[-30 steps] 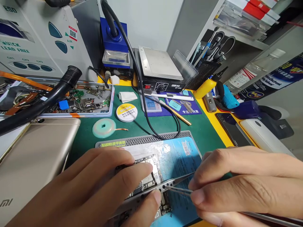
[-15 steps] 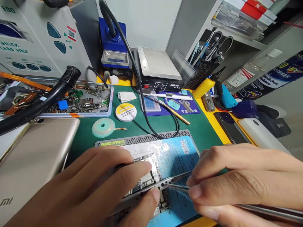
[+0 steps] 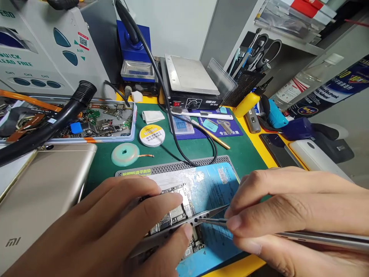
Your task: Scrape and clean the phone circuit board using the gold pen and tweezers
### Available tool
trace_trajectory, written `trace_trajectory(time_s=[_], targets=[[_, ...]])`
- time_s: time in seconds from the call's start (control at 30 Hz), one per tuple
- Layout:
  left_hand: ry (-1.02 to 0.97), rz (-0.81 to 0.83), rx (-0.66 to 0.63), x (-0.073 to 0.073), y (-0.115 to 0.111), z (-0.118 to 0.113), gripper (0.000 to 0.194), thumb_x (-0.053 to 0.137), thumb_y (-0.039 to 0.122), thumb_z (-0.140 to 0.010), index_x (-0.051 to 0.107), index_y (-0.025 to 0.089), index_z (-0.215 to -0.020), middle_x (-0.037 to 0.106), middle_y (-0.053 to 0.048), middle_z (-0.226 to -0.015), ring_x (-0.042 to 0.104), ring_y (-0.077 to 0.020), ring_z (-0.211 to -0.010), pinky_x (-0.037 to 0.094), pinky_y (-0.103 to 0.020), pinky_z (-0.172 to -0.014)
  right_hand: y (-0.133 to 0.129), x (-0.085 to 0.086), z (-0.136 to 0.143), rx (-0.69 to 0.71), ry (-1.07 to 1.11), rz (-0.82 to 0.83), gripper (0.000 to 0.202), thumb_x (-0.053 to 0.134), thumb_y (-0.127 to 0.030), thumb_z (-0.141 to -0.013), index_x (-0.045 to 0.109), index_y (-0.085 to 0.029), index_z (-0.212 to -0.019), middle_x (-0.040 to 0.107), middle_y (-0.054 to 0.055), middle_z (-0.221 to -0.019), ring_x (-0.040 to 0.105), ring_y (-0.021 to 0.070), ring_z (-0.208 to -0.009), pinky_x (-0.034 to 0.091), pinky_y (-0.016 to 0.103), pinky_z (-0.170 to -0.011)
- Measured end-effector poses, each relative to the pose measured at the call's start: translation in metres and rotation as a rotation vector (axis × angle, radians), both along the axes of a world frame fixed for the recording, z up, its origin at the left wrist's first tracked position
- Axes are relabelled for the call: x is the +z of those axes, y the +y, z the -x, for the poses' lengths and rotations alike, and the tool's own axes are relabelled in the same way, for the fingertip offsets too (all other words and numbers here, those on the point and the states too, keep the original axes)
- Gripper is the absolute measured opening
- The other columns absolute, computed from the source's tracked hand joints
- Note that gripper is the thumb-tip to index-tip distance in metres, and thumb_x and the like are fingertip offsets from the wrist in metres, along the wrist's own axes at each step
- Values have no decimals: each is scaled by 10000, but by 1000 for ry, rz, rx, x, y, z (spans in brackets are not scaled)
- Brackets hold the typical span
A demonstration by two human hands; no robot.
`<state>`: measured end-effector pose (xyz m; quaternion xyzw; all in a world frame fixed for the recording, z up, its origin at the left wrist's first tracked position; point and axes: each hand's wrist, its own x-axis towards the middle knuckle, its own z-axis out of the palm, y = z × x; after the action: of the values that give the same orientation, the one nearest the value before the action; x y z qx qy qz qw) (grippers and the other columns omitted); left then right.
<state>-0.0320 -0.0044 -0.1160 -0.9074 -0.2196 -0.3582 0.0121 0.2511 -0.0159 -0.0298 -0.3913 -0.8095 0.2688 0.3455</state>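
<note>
My left hand [image 3: 123, 223] is closed, thumb and fingers on a pair of silver tweezers [image 3: 188, 222] with a row of round holes. Beneath that hand lies a phone circuit board [image 3: 178, 212], largely covered by the fingers, on a blue work pad [image 3: 215, 234]. The tweezers cross over the board, their tapered end reaching up to my right fingertips. My right hand [image 3: 276, 215] pinches a slim silver metal tool [image 3: 323, 239]. Its fine point meets the tweezers beside the holes; whether it touches or only overlaps them I cannot tell.
To the left lie a gold phone shell [image 3: 52, 184] and a tray of loose phone parts [image 3: 115, 135]. Behind the pad are a teal coil [image 3: 125, 154], a black cable [image 3: 184, 154] and a heating plate [image 3: 193, 75]. A dark phone [image 3: 278, 154] lies right.
Both hands, the tweezers and the pointed tool have shifted slightly up and left in view, as have the things around them. Both grips stay the same.
</note>
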Motion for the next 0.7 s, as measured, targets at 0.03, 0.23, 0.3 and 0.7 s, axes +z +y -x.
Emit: trace_trajectory(time_s=[0.03,0.23,0.3,0.7], targets=[[4,-1,-1,0,0,0,424,743,290,-652,741,454,-1043,749,8,-1088,662,-356,-1125,682,-532,-862,0,-1,1,-6,15,1,52,837,-256,-928,856,-249,-976,835,-1,-840,808,119,-722,647,99,-746],[62,-5,24,14,7,3,423,708,307,-685,742,443,-1084,726,33,-1218,648,-329,-1138,687,-505,-876,1,-2,3,-29,70,20,34,827,-227,-934,859,-229,-948,833,5,-817,806,115,-711,639,91,-753],[90,8,34,19,9,4,435,681,307,-715,736,425,-1130,696,47,-1282,637,-307,-1143,687,-492,-899,1,-1,3,-12,56,19,33,829,-226,-933,854,-233,-954,834,0,-826,804,110,-715,638,90,-754],[115,61,15,22,6,4,434,625,125,-852,704,345,-1219,627,6,-1334,573,-272,-1231,410,-500,-1146,9,15,4,-126,61,62,160,885,-109,-801,850,-244,-880,827,-6,-829,759,129,-677,629,167,-622]])
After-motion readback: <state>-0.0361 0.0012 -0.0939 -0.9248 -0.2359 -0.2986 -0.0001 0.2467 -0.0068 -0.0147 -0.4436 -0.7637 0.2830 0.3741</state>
